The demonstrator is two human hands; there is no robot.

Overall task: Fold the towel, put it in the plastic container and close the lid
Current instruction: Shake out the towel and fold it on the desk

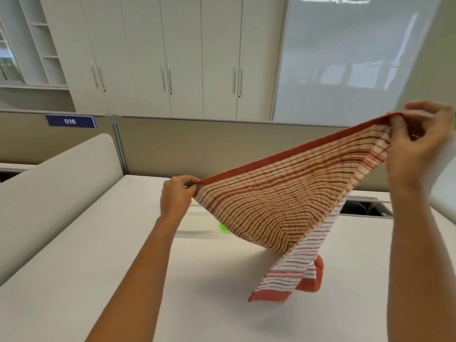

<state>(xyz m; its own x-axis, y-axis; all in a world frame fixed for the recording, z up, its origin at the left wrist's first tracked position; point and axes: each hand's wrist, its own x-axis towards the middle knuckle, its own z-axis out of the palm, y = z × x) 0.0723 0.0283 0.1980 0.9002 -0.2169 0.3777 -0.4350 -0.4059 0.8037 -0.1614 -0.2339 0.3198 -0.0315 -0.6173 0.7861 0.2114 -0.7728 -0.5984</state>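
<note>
Both hands pinch the towel [278,208] by its red top edge, left hand [176,197] low, right hand [417,141] high, so it hangs skewed above the table [98,255]. A dragging corner could misalign the fold. The container [197,222] sits behind the towel; bare room lies nearer.

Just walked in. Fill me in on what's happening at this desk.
A person is holding a red-striped towel up over the white desk, stretched by its red top edge between the left hand and right hand. It is not folded yet; its lower end hangs down to the desk. The plastic container, with a green clip, sits behind it, mostly hidden.
</note>
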